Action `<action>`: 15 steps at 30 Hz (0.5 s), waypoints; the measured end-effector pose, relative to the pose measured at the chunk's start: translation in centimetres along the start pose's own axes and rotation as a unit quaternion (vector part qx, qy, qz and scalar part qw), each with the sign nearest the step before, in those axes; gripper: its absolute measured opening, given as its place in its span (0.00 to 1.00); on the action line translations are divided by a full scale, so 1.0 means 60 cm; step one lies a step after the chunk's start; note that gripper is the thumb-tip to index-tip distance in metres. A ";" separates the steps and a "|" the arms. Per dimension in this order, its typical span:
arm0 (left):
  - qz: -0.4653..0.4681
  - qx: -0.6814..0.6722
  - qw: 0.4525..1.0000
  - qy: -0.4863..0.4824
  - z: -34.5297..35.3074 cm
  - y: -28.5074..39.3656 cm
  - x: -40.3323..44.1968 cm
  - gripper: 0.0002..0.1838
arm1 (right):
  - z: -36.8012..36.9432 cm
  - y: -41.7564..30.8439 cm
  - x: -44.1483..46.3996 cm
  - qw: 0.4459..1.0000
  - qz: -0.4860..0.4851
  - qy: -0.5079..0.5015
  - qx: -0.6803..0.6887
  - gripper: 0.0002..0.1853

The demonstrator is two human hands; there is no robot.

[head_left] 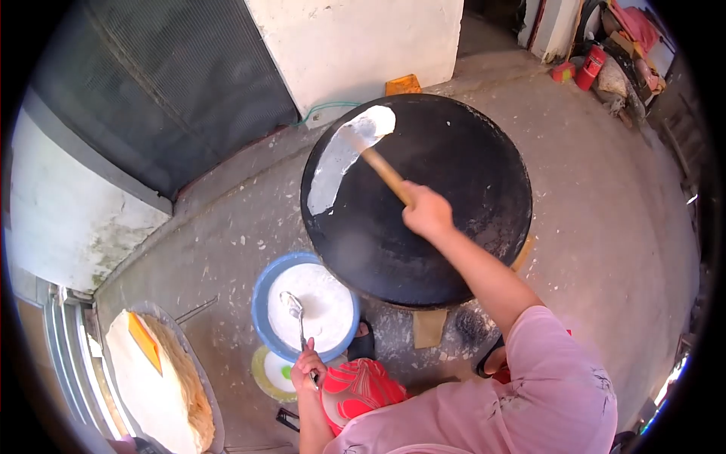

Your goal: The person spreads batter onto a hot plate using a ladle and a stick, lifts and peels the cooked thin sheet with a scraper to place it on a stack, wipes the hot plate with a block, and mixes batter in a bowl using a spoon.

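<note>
Griddle [446, 212]: matt, scuffed rough near one edge. Ladle [294, 309]: glossy metal. Spreader handle [387, 177]: wood, smooth-looking. Basin [261, 303]: apparently plastic. White mixture [329, 303]: smooth, wet-looking. Floor [605, 212]: concrete-like, matt.

Floor [605, 189]: grey, worn, scattered with white flecks; a red canister [590, 69] near the far right corner, and an orange-yellow item [403, 85] at the foot of the white wall behind the griddle. Griddle [446, 181]: large, round, black, flat-topped; bearing one curved streak of white batter [329, 178] along its left side, thicker at the far end, plus a few pale specks. Tray [215, 412]: grey-rimmed, lower left; bearing a stack of pale sheets [144, 401], browned along the right edge. Support beneath the tray: not discernible.
</note>
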State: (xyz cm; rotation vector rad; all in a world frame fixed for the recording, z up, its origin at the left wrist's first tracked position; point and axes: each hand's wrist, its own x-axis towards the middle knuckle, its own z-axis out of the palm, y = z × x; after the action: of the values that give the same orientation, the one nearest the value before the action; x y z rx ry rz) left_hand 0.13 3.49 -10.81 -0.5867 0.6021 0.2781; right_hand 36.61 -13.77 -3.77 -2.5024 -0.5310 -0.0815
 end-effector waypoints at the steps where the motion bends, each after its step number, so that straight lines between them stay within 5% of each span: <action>1: 0.010 0.003 1.000 0.003 0.003 -0.007 -0.001 0.18 | 0.009 -0.011 0.005 0.997 -0.054 -0.007 -0.053 0.24; 2: 0.010 0.003 1.000 0.005 0.004 -0.011 0.001 0.18 | 0.017 -0.013 0.009 0.989 -0.106 -0.016 -0.104 0.23; 4: 0.015 0.016 1.000 0.009 0.005 -0.015 -0.003 0.18 | 0.000 0.017 0.066 0.972 -0.031 0.019 -0.232 0.22; 8: 0.019 0.010 1.000 0.017 -0.001 0.000 -0.002 0.18 | -0.020 0.065 0.040 0.993 0.071 0.025 -0.094 0.25; 10: 0.016 0.022 1.000 -0.004 -0.007 0.010 0.004 0.18 | 0.002 0.047 -0.030 0.998 -0.001 0.057 -0.037 0.26; 12: -0.007 0.021 1.000 -0.013 -0.003 0.002 0.006 0.18 | 0.002 0.033 -0.049 0.994 -0.072 -0.026 -0.072 0.26; 15: -0.008 0.028 1.000 0.001 0.000 0.000 0.001 0.18 | -0.034 0.104 0.035 0.976 0.002 0.023 -0.218 0.28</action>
State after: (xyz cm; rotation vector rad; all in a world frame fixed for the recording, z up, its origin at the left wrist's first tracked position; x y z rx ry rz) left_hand 0.18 3.48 -10.83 -0.5385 0.6046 0.2449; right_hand 41.06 -18.87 -4.98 -2.9192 -0.5340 -0.2824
